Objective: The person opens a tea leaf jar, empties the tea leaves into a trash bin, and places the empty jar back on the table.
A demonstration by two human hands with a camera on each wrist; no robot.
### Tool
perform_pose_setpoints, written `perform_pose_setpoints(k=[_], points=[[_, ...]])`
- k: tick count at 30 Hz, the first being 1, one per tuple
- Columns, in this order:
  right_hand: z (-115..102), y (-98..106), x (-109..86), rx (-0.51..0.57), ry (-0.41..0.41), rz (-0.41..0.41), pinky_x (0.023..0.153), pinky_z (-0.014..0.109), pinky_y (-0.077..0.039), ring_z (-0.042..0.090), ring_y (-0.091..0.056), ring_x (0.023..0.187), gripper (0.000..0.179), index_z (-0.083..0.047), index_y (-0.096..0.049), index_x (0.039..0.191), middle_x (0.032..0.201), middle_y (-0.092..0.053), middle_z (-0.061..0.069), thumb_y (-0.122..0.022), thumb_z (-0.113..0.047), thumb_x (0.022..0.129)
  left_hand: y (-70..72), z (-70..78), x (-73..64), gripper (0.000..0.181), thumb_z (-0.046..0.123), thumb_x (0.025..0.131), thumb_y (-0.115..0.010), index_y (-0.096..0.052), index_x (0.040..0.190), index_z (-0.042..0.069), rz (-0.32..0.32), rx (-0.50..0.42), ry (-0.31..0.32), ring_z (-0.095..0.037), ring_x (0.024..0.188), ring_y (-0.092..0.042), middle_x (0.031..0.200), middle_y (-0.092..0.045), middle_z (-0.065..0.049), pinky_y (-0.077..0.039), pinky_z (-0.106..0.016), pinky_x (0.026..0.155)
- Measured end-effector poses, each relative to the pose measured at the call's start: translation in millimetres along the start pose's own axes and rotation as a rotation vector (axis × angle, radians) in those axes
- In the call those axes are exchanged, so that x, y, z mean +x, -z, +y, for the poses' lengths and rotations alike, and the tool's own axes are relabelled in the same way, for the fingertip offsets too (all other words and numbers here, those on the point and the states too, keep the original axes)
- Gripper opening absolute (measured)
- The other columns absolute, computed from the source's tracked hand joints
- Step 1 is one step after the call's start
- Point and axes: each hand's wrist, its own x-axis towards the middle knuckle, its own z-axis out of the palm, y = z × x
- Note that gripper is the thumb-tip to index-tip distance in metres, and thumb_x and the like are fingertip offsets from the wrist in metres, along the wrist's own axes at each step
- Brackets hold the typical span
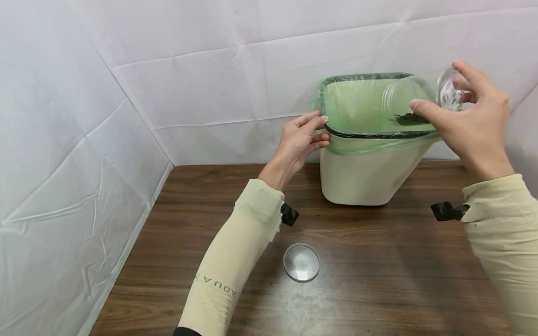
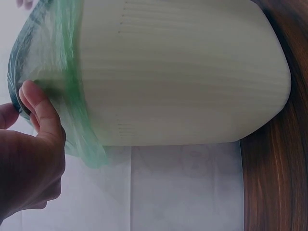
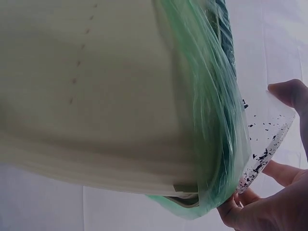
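A cream trash bin (image 1: 363, 179) stands on the table, lined with a thin green bag (image 1: 370, 148) folded over its dark rim. My left hand (image 1: 296, 142) pinches the rim and bag at the near left corner, thumb on top; the left wrist view shows its fingers (image 2: 45, 113) against the bag. In my right hand (image 1: 483, 116) is a clear jar (image 1: 405, 93), gripped near its base and tipped sideways, mouth over the bin. Dark flakes (image 1: 409, 120) lie along its lower side toward the mouth. More specks cling inside the jar (image 3: 264, 130) near its base.
A round clear lid (image 1: 301, 262) lies flat on the brown wooden table (image 1: 370, 298), in front of the bin. White sheeting (image 1: 210, 88) hangs behind the bin and along the left side.
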Motion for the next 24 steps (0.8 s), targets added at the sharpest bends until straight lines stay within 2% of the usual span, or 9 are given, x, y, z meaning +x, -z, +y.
perform_pose_setpoints(k=[3, 13, 19, 24], points=[[-0.8, -0.9, 0.9, -0.015, 0.008, -0.002, 0.075, 0.023, -0.033, 0.004, -0.041, 0.096, 0.079, -0.031, -0.053, 0.147, 0.133, -0.054, 0.002, -0.086, -0.022, 0.076, -0.4, -0.1, 0.6, 0.042, 0.010, 0.097, -0.070, -0.061, 0.138, 0.009, -0.004, 0.004, -0.001, -0.017, 0.069, -0.065, 0.110, -0.069, -0.005, -0.058, -0.028, 0.068], [-9.9, -5.9, 2.8, 0.037, -0.014, -0.034, 0.075, 0.021, -0.036, 0.005, -0.041, 0.100, 0.082, -0.029, -0.051, 0.149, 0.135, -0.053, 0.000, -0.087, -0.018, 0.076, -1.7, -1.9, 1.4, 0.042, 0.011, 0.097, -0.070, -0.061, 0.138, 0.009, -0.008, 0.010, 0.000, -0.017, 0.069, -0.065, 0.115, -0.068, -0.007, -0.059, -0.028, 0.068], [-9.4, -12.3, 9.0, 0.038, 0.015, -0.052, 0.076, 0.021, -0.037, 0.006, -0.042, 0.102, 0.082, -0.029, -0.049, 0.150, 0.144, -0.051, 0.008, -0.086, -0.019, 0.077, -3.3, -2.7, 0.4, 0.041, 0.011, 0.097, -0.070, -0.062, 0.136, 0.009, -0.009, 0.008, -0.004, -0.017, 0.070, -0.065, 0.107, -0.069, -0.004, -0.058, -0.028, 0.068], [-10.7, -17.1, 13.0, 0.033, 0.023, -0.068, 0.074, 0.022, -0.038, 0.006, -0.042, 0.104, 0.081, -0.028, -0.050, 0.150, 0.147, -0.049, 0.009, -0.086, -0.020, 0.078, -4.7, -3.9, -0.6, 0.041, 0.010, 0.097, -0.070, -0.062, 0.136, 0.009, -0.010, 0.009, -0.001, -0.017, 0.070, -0.065, 0.107, -0.069, -0.003, -0.058, -0.028, 0.068]])
